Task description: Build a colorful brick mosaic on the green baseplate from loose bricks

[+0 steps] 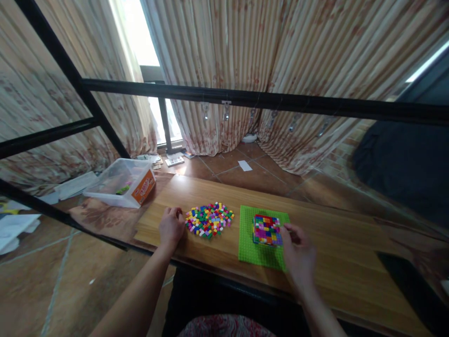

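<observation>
A square, multicoloured stack of toy bricks [266, 228] stands on a green studded baseplate [246, 248]. At the stack's right side is my right hand [299, 243], thumb and fingers curled together against its edge; whether a small brick sits between the fingertips is hidden. To the left, a loose pile of small coloured bricks [209, 220] lies spread on the wooden board [217, 255]. My left hand [171, 228] rests on the board at the pile's left edge with its fingers bent in. What those fingers hold, if anything, is too small to make out.
A clear plastic box [115, 180] with an orange label stands at the board's far left. Black metal bars [245, 97] cross in front of the curtains [217, 56]. A dark flat object [409, 281] lies at the right end. Papers lie on the tiled floor.
</observation>
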Tool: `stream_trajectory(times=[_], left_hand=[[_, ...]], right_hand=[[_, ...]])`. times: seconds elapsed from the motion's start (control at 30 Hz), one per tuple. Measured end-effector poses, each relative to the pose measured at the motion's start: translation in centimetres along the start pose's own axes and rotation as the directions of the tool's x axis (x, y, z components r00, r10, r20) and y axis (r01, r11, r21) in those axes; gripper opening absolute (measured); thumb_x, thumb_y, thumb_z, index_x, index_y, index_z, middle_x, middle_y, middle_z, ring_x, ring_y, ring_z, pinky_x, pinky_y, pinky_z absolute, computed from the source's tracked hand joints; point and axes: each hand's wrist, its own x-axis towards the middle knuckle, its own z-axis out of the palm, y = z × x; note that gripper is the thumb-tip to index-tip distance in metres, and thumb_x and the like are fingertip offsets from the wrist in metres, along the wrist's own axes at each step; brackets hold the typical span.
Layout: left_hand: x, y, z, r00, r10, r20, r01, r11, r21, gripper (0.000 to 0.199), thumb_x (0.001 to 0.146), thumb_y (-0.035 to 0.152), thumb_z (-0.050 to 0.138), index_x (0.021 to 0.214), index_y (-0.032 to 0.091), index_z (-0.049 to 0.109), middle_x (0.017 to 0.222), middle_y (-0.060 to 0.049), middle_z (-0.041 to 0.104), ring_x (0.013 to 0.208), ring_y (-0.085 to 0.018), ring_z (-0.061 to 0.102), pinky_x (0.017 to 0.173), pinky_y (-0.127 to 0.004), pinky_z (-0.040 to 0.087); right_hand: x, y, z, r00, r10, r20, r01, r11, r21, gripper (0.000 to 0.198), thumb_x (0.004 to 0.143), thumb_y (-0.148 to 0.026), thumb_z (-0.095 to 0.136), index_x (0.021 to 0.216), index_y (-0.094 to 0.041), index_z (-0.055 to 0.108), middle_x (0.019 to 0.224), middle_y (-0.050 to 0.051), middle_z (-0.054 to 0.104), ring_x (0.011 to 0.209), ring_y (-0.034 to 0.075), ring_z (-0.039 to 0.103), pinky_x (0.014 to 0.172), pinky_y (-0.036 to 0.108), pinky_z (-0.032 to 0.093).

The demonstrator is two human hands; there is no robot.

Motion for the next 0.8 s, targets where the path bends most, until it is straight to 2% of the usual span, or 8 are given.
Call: stream_trajectory(times=[0.07, 0.13, 0.2, 0.27, 0.37, 0.47, 0.63, 0.8], left_hand=[[0.0, 0.0, 0.1, 1.000, -0.002, 0.003, 0.002, 1.000, 0.001, 0.025, 0.089, 0.025, 0.044, 0.097, 0.020, 0.067, 0.102, -0.006, 0.063, 0.089, -0.020, 0.061, 0.068, -0.028, 0.043], [0.0, -0.1, 0.1, 1.000, -0.004, 0.004, 0.004, 1.000, -0.001, 0.025, 0.089, 0.026, 0.044, 0.097, 0.020, 0.067, 0.102, -0.006, 0.063, 0.089, -0.019, 0.061, 0.068, -0.028, 0.042], [0.0, -0.1, 0.1, 1.000, -0.006, 0.005, 0.006, 1.000, -0.008, 0.024, 0.089, 0.025, 0.045, 0.097, 0.020, 0.067, 0.101, -0.007, 0.063, 0.089, -0.019, 0.061, 0.068, -0.027, 0.042], [-0.1, -0.1, 0.2, 1.000, -0.010, 0.007, 0.010, 1.000, -0.016, 0.023, 0.088, 0.024, 0.046, 0.097, 0.020, 0.067, 0.101, -0.007, 0.063, 0.088, -0.019, 0.060, 0.068, -0.027, 0.041], [-0.1, -0.1, 0.3, 1.000, -0.017, 0.003, 0.017, 1.000, -0.020, 0.022, 0.087, 0.023, 0.047, 0.096, 0.020, 0.067, 0.100, -0.006, 0.062, 0.086, -0.018, 0.060, 0.067, -0.027, 0.041], [0.0, -0.1, 0.3, 1.000, -0.023, -0.002, 0.023, 0.999, -0.025, 0.023, 0.087, 0.023, 0.047, 0.096, 0.021, 0.067, 0.098, -0.006, 0.062, 0.085, -0.018, 0.059, 0.066, -0.027, 0.041], [0.0, -0.1, 0.3, 1.000, -0.028, -0.004, 0.028, 0.999, -0.024, 0.023, 0.088, 0.024, 0.047, 0.097, 0.020, 0.067, 0.099, -0.006, 0.062, 0.084, -0.018, 0.059, 0.066, -0.027, 0.040], [0.0, -0.1, 0.3, 1.000, -0.014, 0.002, 0.014, 1.000, -0.010, 0.022, 0.087, 0.022, 0.047, 0.094, 0.020, 0.067, 0.098, -0.007, 0.062, 0.086, -0.019, 0.060, 0.067, -0.027, 0.041]], right_hand=[[-2.1, -2.0, 1.2, 0.958, -0.212, 0.195, 0.204, 0.977, 0.058, 0.029, 0.086, -0.044, 0.051, 0.090, -0.021, 0.068, 0.091, 0.006, 0.068, 0.085, 0.019, 0.062, 0.078, 0.033, 0.048], [-4.5, -3.6, 3.2, 0.862, -0.364, 0.353, 0.351, 0.931, 0.101, 0.024, 0.089, -0.038, 0.049, 0.089, -0.023, 0.068, 0.093, 0.005, 0.067, 0.089, 0.019, 0.062, 0.084, 0.033, 0.047], [-6.6, -4.4, 5.8, 0.787, -0.419, 0.452, 0.435, 0.897, 0.074, 0.020, 0.090, -0.032, 0.050, 0.093, -0.023, 0.068, 0.094, 0.005, 0.066, 0.090, 0.019, 0.061, 0.084, 0.034, 0.047], [-7.9, -4.7, 8.2, 0.757, -0.435, 0.488, 0.487, 0.873, 0.024, 0.018, 0.088, -0.030, 0.053, 0.099, -0.023, 0.066, 0.095, 0.006, 0.064, 0.091, 0.021, 0.060, 0.084, 0.035, 0.048], [-8.6, -4.7, 10.8, 0.731, -0.438, 0.524, 0.544, 0.837, -0.059, 0.019, 0.084, -0.028, 0.060, 0.101, -0.021, 0.063, 0.096, 0.007, 0.062, 0.095, 0.024, 0.057, 0.085, 0.037, 0.047], [-8.5, -4.9, 12.1, 0.715, -0.434, 0.548, 0.582, 0.804, -0.121, 0.019, 0.083, -0.029, 0.063, 0.100, -0.020, 0.063, 0.096, 0.009, 0.060, 0.096, 0.025, 0.054, 0.084, 0.039, 0.046], [-8.4, -5.1, 12.7, 0.723, -0.426, 0.544, 0.595, 0.784, -0.176, 0.017, 0.084, -0.032, 0.062, 0.096, -0.020, 0.062, 0.095, 0.009, 0.059, 0.093, 0.025, 0.053, 0.081, 0.038, 0.044], [-8.3, -4.7, 12.5, 0.700, -0.475, 0.533, 0.634, 0.758, -0.157, 0.009, 0.088, -0.027, 0.056, 0.091, -0.021, 0.062, 0.090, 0.007, 0.059, 0.091, 0.024, 0.052, 0.081, 0.036, 0.042]])
